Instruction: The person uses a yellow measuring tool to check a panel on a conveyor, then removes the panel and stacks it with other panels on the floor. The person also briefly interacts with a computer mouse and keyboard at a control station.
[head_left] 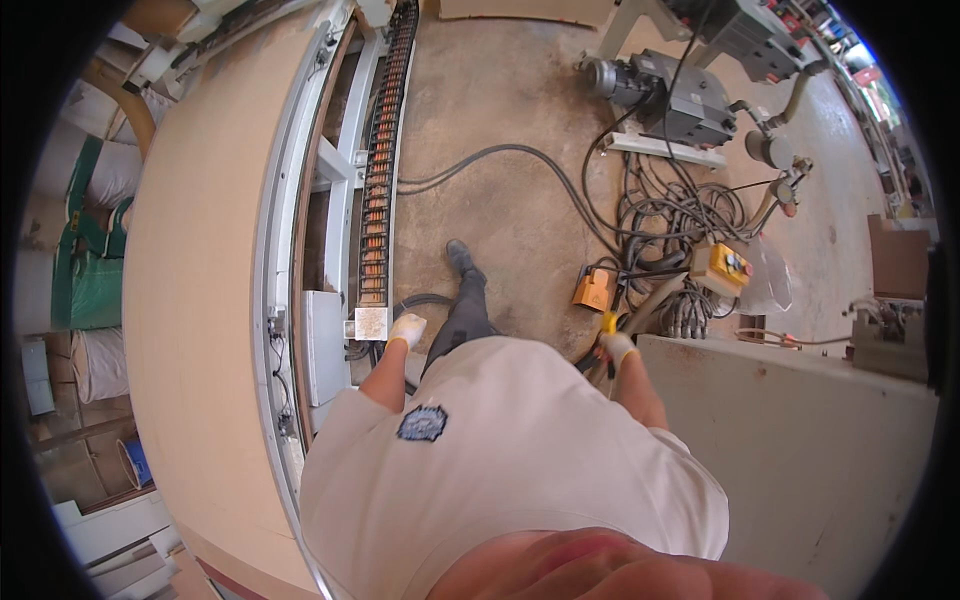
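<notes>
My left hand (407,329), in a pale work glove, hangs beside the white end box (373,323) of a black cable chain (378,180). Its fingers are too small and hidden to make out, and I see nothing in it. On the other side, my right hand (618,346), also gloved, is closed around a small yellow tool (609,322) whose exact kind I cannot tell. An orange metal box (594,289) lies on the floor just beyond that hand, among black cables (665,225).
A long machine bed with a pale board (200,270) runs along my left. Ahead to the right stands a grey motor pump (680,95). A yellow control box with buttons (722,270) sits beside the tangled cables. A large white panel (790,440) borders my right side.
</notes>
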